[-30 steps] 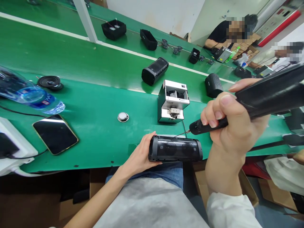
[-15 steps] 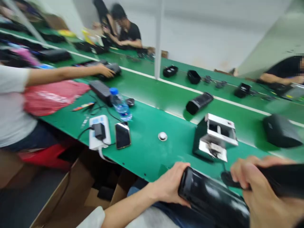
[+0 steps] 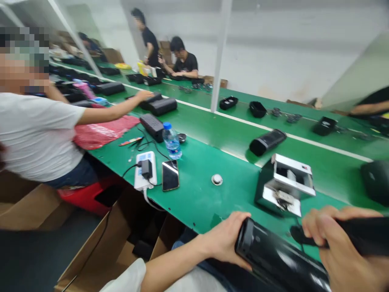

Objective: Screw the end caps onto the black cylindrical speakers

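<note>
My left hand (image 3: pixel 229 243) is closed around the end of a glossy black speaker-like housing (image 3: pixel 279 255), which lies tilted above my lap. At the lower right, my right hand (image 3: pixel 340 239) wraps round a long black object (image 3: pixel 364 235) that runs off the frame; its kind is unclear. A dark rounded piece (image 3: pixel 300 236) shows just beyond the right fingers, with a thin cord near it. Ahead of both hands stands a black and white machine (image 3: pixel 285 182) resembling a screw feeder. A small round silver part (image 3: pixel 216 179) lies on the green table to its left.
A phone (image 3: pixel 170 175), a white power strip (image 3: pixel 145 172) and a water bottle (image 3: pixel 172 142) stand left on the table (image 3: pixel 197 194). Black housings, including one nearby (image 3: pixel 267 142), lie on the green belt. A co-worker's arm (image 3: pixel 112 113) reaches over at left. An open carton (image 3: pixel 91 247) sits below.
My view has swung left, so the scene sits further right and lower. The co-worker's hand has shifted on the black housings. My hands keep their holds.
</note>
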The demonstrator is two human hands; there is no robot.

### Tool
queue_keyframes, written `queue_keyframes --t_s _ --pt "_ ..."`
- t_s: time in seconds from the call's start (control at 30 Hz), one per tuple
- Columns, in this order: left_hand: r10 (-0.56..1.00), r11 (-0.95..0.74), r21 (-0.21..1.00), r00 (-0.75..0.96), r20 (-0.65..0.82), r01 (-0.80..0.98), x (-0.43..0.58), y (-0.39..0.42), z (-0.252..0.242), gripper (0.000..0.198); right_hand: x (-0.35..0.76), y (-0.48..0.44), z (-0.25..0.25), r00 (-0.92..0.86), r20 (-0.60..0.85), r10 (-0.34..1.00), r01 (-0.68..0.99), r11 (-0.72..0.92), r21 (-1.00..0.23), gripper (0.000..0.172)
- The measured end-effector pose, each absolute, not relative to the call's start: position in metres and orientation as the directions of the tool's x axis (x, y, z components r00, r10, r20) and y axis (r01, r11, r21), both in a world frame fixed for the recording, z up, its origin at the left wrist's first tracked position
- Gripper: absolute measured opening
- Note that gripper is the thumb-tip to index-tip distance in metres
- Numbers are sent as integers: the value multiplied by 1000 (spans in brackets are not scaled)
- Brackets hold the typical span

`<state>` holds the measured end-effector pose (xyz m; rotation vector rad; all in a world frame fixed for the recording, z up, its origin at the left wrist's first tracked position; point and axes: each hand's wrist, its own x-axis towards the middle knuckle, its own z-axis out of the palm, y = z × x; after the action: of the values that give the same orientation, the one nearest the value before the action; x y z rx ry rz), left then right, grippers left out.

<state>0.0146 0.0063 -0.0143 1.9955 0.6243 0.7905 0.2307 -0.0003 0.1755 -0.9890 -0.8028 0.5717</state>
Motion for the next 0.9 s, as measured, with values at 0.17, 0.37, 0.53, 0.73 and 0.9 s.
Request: queue_keyframes --t_s 0.17,0.37,0.53,0.73,0.9 --pt "722 -443 871 661 206 211 5 0 7 137 234 3 202 284 483 828 -4 505 -863 30" --pt "694 -464 856 694 192 228 3 2 12 135 249 23 240 393 692 606 146 702 -698 24" --pt "702 -469 851 685 195 238 3 2 12 134 256 69 234 455 749 482 283 719 -635 29" --pt "693 -478 850 690 209 223 3 2 11 135 265 94 210 491 717 495 341 648 -681 33" --pt "696 -475 849 689 203 230 3 1 12 136 262 85 213 537 687 490 350 611 -710 34"
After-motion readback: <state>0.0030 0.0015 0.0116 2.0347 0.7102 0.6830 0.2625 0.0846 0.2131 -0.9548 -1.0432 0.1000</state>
